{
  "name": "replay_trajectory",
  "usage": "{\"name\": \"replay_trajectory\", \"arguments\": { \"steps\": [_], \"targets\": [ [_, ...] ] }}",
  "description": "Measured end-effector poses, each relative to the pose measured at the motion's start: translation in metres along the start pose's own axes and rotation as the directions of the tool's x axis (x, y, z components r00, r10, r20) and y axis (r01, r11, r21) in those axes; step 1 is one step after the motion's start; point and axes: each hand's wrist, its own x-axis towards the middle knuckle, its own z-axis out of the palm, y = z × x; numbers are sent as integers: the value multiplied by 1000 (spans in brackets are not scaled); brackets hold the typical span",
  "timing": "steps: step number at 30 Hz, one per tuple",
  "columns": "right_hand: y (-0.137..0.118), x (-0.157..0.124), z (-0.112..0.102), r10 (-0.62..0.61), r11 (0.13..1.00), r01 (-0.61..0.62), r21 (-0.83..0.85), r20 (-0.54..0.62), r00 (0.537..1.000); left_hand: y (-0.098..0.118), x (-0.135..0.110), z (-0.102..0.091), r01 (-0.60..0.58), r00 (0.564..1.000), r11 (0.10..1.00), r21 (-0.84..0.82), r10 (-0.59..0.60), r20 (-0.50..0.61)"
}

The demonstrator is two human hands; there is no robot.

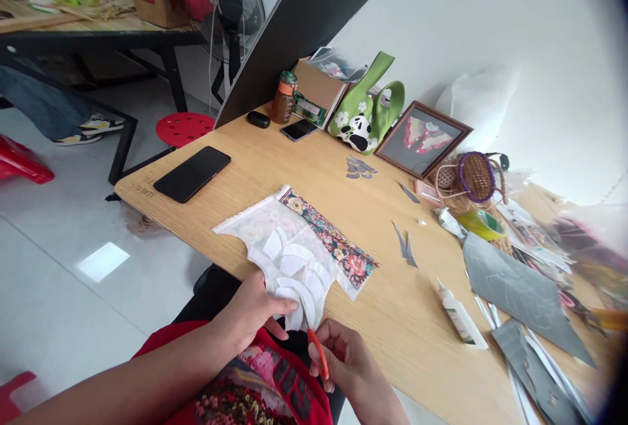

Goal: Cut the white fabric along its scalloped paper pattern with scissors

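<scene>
My left grip is closed on a white piece, thumb laid across its top. It holds the piece at the near edge of the desk, just on my side of the floral cloth. My right grip is wrapped round the orange scissors, which sit right below the white piece with the handle showing between my fingers. The blades point up toward the piece, but paper and thumb hide them, so I cannot tell whether they are parted or biting.

A clear bag lies left of the cloth, touching its long edge. On the bag is a heap of cut shapes, several white curved slips that overlap one another. I judge the cutting well under way: the heap is done and the piece in my left grip is the one in hand. No uncut white stock shows near the cloth, so I cannot say how many slips are left.

A few grey scraps lie a little right of the cloth. A glue bottle lies on its side farther right, and a big grey sheet sits beyond that. The slips look loose, so I take it that no gluing has been done. A phone lies well left of the cloth, near the desk corner.
</scene>
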Motion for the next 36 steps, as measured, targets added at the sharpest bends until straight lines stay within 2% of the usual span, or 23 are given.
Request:
{"name": "replay_trajectory", "arguments": {
  "steps": [13,36],
  "targets": [
    [-4,-2,-6,-5,1000,6,-18,56,998,3,0,2,16,999,1000,-16,-16,34],
    [-20,-3,-3,14,998,-11,-57,69,998,1,2,-1,17,997,998,-64,-11,83]
  ]
}}
